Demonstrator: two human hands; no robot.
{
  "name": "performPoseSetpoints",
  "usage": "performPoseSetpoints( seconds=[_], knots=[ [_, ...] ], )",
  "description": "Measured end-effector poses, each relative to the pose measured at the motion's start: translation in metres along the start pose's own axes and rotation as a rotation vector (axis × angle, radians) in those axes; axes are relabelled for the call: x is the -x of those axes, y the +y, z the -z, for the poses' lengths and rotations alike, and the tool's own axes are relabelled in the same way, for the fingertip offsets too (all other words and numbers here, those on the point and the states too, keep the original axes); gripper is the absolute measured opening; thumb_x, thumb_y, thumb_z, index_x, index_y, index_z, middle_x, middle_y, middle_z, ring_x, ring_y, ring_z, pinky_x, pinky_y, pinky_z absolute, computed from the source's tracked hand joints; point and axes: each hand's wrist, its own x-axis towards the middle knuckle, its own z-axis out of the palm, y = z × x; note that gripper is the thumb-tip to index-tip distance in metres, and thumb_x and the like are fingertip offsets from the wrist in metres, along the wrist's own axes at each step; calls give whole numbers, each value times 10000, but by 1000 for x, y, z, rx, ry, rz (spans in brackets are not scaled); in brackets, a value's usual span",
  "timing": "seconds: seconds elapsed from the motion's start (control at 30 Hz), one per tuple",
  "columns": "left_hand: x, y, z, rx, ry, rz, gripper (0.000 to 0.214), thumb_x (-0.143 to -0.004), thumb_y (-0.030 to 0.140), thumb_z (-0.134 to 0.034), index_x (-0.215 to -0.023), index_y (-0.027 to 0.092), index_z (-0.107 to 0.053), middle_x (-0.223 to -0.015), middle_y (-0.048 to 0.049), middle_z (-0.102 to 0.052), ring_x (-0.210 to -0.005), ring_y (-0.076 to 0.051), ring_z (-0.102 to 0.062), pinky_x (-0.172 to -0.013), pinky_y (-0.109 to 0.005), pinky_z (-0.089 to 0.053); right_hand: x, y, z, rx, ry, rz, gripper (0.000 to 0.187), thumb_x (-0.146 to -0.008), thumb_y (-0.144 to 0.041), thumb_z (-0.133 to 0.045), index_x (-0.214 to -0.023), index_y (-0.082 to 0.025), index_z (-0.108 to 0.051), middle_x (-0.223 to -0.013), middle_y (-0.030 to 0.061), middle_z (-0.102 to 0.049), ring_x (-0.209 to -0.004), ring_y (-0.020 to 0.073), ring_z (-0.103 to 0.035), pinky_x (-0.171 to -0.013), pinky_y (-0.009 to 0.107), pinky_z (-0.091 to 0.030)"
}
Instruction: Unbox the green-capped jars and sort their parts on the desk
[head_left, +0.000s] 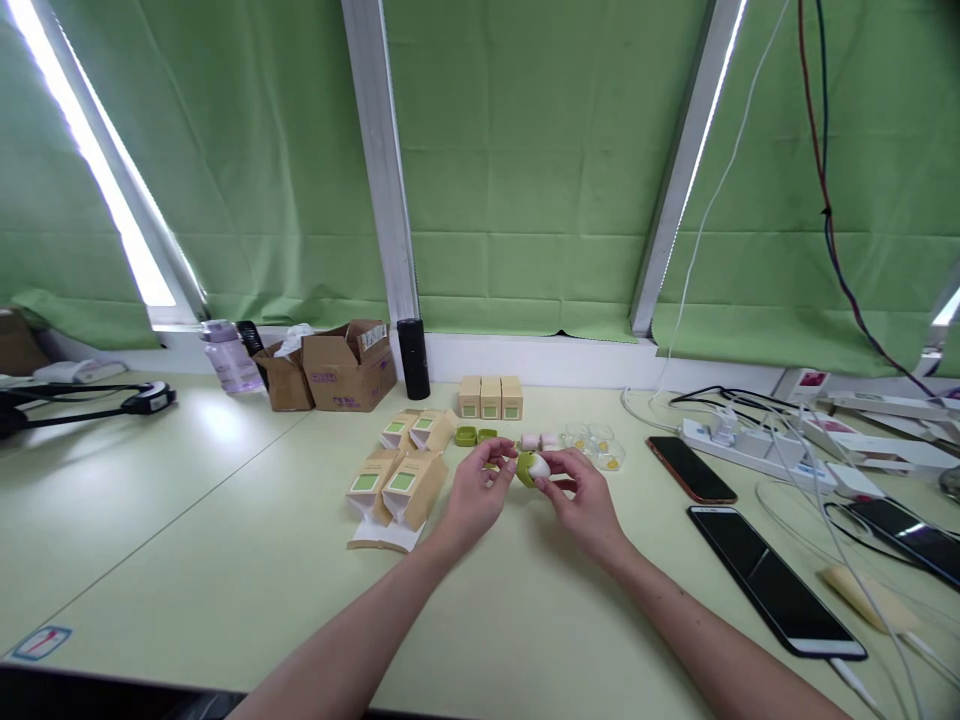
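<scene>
Between my two hands is a small rounded green-and-white object (532,469), raised a little over the table; its exact kind is hard to make out. My right hand (586,500) pinches its white side between thumb and fingers. Curled at the green side, my left hand (478,490) has its thumb and fingertips against it. Just beyond the hands sit small green square containers (466,436), pale pink-and-white cylinders (530,441) and clear plastic cups (600,440) with yellow spots. To the left stand several opened kraft boxes (411,482) with green labels.
Three closed kraft boxes (490,398) stand in a row at the back, near a black cylinder (413,359) and a cardboard carton (349,368). On the right lie a large phone (772,580), a smaller phone (690,469), a power strip (750,450) and loose cables.
</scene>
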Motion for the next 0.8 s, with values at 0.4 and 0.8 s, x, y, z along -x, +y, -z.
performPoseSetpoints(
  seconds=[0.4, 0.8],
  knots=[
    [6, 1, -8, 92, -156, 60, 397, -955, 417, -658, -1286, 197, -645, -1223, -135, -681, -927, -198, -670, -683, -319, -630, 2, -6, 7, 543, 16, 447, 374, -987, -209, -560, -1358, -251, -569, -1244, 125, -666, -1105, 282, -685, -864, 439, -628],
    [2, 7, -6, 495, -103, 169, 508, -818, 483, -831, -1159, 148, -659, -1135, -129, -721, -986, -239, -721, -869, -438, -659, 2, -12, 8, 326, 69, 411, 522, -939, -191, -608, -1438, -266, -475, -1300, 135, -599, -942, 241, -683, -771, 422, -628]
  ],
)
